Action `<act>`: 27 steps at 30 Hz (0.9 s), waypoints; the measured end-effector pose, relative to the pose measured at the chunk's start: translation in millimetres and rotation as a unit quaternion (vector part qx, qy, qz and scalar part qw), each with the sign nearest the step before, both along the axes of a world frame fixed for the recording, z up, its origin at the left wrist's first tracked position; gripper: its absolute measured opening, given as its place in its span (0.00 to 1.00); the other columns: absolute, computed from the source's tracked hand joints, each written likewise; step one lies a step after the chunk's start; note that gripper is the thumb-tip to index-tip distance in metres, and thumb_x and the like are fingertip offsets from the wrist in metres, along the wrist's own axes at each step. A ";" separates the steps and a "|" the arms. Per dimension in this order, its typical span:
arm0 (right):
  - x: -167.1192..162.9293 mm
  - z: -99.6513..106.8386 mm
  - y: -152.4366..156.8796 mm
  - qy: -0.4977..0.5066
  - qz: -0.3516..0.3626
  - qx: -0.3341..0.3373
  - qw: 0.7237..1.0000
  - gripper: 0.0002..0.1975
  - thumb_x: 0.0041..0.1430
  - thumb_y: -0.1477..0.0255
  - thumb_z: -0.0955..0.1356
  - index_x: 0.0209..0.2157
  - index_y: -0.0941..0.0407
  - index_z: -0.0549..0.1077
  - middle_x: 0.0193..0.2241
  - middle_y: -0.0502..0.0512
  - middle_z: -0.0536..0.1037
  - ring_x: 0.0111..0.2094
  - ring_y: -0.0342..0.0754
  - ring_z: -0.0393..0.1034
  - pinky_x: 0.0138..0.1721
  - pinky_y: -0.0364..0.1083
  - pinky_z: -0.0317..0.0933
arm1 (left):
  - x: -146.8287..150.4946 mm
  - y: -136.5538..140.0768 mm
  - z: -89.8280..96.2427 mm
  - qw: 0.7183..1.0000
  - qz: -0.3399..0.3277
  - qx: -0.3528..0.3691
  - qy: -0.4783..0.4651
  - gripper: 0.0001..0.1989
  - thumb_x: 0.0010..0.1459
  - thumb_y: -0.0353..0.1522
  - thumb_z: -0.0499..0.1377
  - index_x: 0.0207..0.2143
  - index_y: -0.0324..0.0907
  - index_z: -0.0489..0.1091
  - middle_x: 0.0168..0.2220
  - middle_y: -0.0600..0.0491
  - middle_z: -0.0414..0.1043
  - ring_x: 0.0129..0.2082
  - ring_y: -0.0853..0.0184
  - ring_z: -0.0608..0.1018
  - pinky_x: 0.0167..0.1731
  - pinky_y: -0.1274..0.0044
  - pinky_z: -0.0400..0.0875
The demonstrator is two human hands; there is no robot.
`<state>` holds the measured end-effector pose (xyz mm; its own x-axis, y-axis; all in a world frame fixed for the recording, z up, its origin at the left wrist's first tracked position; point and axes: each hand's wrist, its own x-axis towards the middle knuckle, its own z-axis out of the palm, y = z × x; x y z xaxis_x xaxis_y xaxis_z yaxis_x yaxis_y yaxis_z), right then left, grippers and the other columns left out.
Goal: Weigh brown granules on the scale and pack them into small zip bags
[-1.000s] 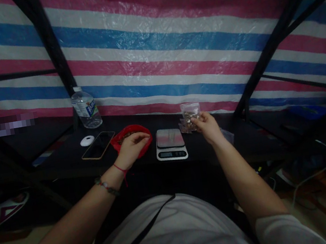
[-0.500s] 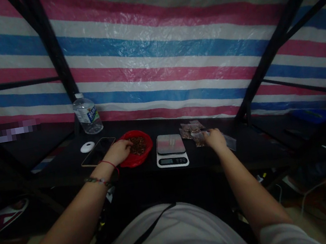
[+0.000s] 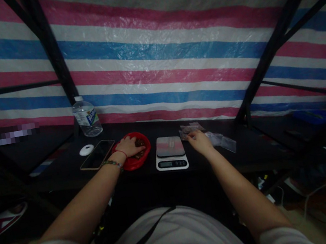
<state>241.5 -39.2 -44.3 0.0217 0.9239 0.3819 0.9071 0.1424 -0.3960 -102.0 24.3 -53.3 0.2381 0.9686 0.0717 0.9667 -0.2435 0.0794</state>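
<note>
My left hand lies in a red bowl, its fingers spread over small brown pieces whose kind I cannot make out. To the right of the bowl stands a white kitchen scale with a few tiny pale items on its plate. My right hand is just right of the scale, thumb and fingers closed on the near edge of a small clear plastic bag. More filled bags lie beyond its fingers, and flat clear bags lie to its right.
Left of the bowl are a phone, a white rounded case and a clear plastic bottle. Black frame posts stand at either side, with a striped plastic sheet behind the black table. A blue tray is far right.
My left hand has moved further over the bowl and spread its fingers. My right hand has shifted left, from beside the flat bags to the filled bags near the scale.
</note>
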 end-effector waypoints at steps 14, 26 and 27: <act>-36.1 9.0 0.1 0.037 0.069 0.011 0.997 0.15 0.59 0.68 0.64 0.42 0.60 0.77 0.42 0.63 0.77 0.48 0.52 0.69 0.52 0.50 0.59 | 24.0 -3.8 -5.3 0.997 -0.030 0.068 -0.023 0.25 0.61 0.45 0.45 0.40 0.36 0.73 0.41 0.40 0.74 0.39 0.58 0.77 0.43 0.71 0.67; -70.9 -6.2 14.6 0.018 0.122 -0.069 0.990 0.24 0.52 0.69 0.70 0.52 0.58 0.71 0.49 0.61 0.75 0.50 0.53 0.69 0.53 0.49 0.60 | 18.1 -10.2 4.4 0.993 -0.053 0.080 -0.067 0.19 0.60 0.38 0.47 0.33 0.38 0.75 0.34 0.43 0.77 0.35 0.60 0.78 0.39 0.74 0.69; -70.4 -7.5 13.9 0.021 0.118 -0.068 0.990 0.23 0.52 0.70 0.70 0.52 0.58 0.71 0.47 0.60 0.76 0.48 0.52 0.70 0.52 0.49 0.61 | 17.5 -11.2 3.7 0.992 -0.064 0.079 -0.071 0.18 0.59 0.37 0.48 0.32 0.38 0.75 0.35 0.43 0.77 0.36 0.61 0.78 0.41 0.74 0.68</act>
<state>171.1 -25.3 -51.7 -0.1878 0.9483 0.2559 0.8375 0.2907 -0.4628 -84.5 13.1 -49.6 0.3343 0.9054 0.2616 0.9092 -0.3829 0.1635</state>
